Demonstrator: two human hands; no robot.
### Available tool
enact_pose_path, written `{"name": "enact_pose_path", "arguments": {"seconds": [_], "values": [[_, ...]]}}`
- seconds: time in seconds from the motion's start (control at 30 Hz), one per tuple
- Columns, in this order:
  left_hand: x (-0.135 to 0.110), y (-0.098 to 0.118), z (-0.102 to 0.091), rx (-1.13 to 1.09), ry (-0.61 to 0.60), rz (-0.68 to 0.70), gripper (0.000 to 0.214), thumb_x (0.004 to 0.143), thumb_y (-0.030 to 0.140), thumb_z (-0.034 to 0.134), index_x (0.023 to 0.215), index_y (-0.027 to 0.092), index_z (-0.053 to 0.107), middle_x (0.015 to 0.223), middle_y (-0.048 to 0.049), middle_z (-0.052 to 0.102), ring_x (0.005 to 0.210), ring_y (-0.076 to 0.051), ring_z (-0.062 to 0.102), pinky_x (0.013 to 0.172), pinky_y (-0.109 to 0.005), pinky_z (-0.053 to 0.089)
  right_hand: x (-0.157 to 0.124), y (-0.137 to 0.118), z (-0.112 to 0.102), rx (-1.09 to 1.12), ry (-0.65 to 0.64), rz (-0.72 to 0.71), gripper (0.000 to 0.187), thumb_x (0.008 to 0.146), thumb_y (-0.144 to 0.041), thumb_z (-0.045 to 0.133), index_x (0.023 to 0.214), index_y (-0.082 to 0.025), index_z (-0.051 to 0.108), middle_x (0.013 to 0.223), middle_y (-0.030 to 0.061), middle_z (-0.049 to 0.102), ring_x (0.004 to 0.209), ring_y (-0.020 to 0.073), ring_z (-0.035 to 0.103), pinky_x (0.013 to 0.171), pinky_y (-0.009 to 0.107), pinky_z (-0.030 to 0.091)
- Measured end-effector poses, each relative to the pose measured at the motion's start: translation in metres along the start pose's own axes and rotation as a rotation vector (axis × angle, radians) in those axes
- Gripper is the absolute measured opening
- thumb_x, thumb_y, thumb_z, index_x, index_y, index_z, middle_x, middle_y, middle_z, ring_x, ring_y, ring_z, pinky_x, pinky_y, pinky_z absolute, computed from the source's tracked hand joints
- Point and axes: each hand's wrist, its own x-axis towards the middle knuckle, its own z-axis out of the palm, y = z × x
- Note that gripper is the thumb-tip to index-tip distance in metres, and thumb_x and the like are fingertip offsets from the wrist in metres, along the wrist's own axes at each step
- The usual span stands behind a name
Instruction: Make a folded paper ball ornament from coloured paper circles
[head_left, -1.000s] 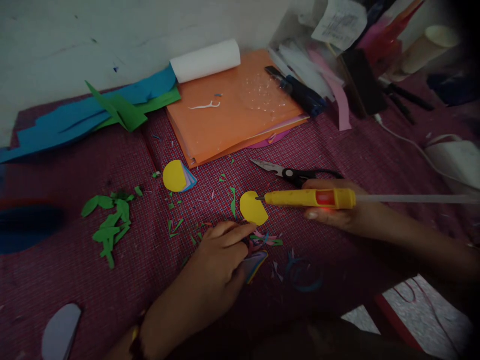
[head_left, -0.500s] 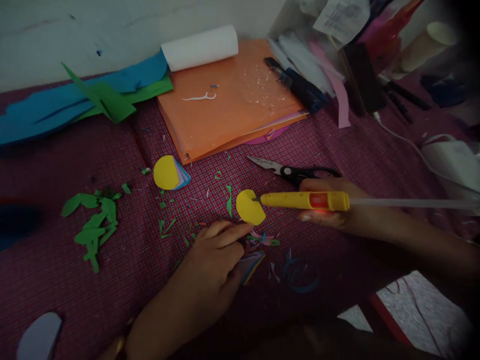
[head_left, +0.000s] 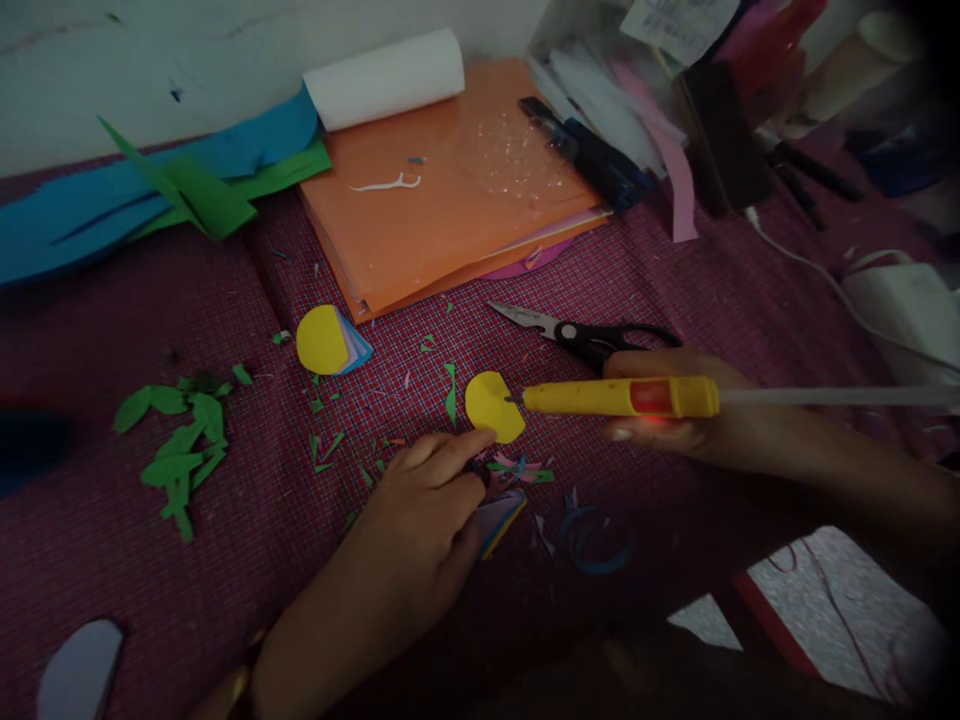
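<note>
left hand (head_left: 420,510) crept nearer yellow cutout (head_left: 491,406) by glue gun (head_left: 619,397)

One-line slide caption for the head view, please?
The right hand holds a yellow glue gun, tip on a yellow paper piece; the left hand points a finger at its edge.

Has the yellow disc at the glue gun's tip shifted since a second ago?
No. The yellow disc keeps its gap to the green scrap on its left, still at the glue gun tip; only the camera drifted.
</note>
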Motion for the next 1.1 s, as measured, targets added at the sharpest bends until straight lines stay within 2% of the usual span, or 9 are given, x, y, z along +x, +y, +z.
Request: {"name": "enact_pose_path", "arguments": {"seconds": [0.17, 0.3, 0.47, 0.7, 0.83, 1.1], "values": [[0.000, 0.000, 0.000, -0.004, -0.004, -0.007, 0.011, 0.081, 0.008, 0.051, 0.077, 0.018, 0.057, 0.136, -0.0064, 0.055, 0.113, -0.025, 0.052, 0.091, -0.044, 0.043, 0.007, 0.002, -0.001, -0.086, -0.023, 0.006, 0.041, 0.072, -0.061, 0.058, 0.068, -0.021, 0.050, 0.061, -0.0006, 0.056, 0.055, 0.0145, 0.051, 0.052, 0.027, 0.032], [0.000, -0.001, 0.000, -0.003, -0.012, -0.004, 0.010, 0.082, 0.010, 0.052, 0.079, 0.018, 0.057, 0.137, -0.0053, 0.054, 0.112, -0.024, 0.052, 0.092, -0.043, 0.043, -0.005, 0.009, 0.002, -0.032, -0.041, -0.004, 0.045, 0.074, -0.064, 0.057, 0.067, -0.021, 0.049, 0.056, -0.0028, 0.053, 0.048, 0.0116, 0.047, 0.046, 0.025, 0.030], [-0.001, -0.002, 0.000, 0.002, 0.001, -0.003, 0.010, 0.081, 0.010, 0.051, 0.078, 0.017, 0.057, 0.137, -0.0063, 0.054, 0.113, -0.026, 0.052, 0.092, -0.046, 0.043, -0.012, 0.008, 0.002, -0.030, -0.092, -0.023, 0.049, 0.074, -0.069, 0.056, 0.066, -0.021, 0.049, 0.056, -0.0032, 0.053, 0.049, 0.0112, 0.048, 0.046, 0.024, 0.031], [0.000, 0.002, 0.002, 0.076, 0.003, 0.012, 0.012, 0.085, 0.013, 0.051, 0.085, 0.017, 0.062, 0.132, -0.0066, 0.059, 0.113, -0.029, 0.053, 0.090, -0.050, 0.046, 0.006, -0.006, 0.003, -0.082, -0.068, -0.040, 0.050, 0.074, -0.069, 0.055, 0.067, -0.020, 0.051, 0.058, -0.0025, 0.054, 0.050, 0.0114, 0.048, 0.047, 0.024, 0.030], [-0.001, 0.003, 0.003, 0.120, 0.005, 0.031, 0.016, 0.088, 0.016, 0.049, 0.093, 0.018, 0.064, 0.130, -0.0070, 0.061, 0.109, -0.029, 0.054, 0.086, -0.051, 0.048, 0.016, -0.014, 0.003, -0.111, -0.097, -0.040, 0.049, 0.072, -0.069, 0.057, 0.067, -0.020, 0.050, 0.058, -0.0025, 0.053, 0.050, 0.0117, 0.047, 0.048, 0.024, 0.029], [-0.001, 0.003, 0.001, 0.106, -0.025, 0.012, 0.016, 0.088, 0.016, 0.050, 0.092, 0.018, 0.065, 0.132, -0.0055, 0.060, 0.111, -0.029, 0.054, 0.086, -0.051, 0.049, 0.026, -0.013, 0.002, -0.102, 0.068, -0.049, 0.052, 0.073, -0.070, 0.056, 0.063, -0.020, 0.045, 0.056, -0.0031, 0.047, 0.047, 0.0094, 0.039, 0.047, 0.024, 0.027]]}}
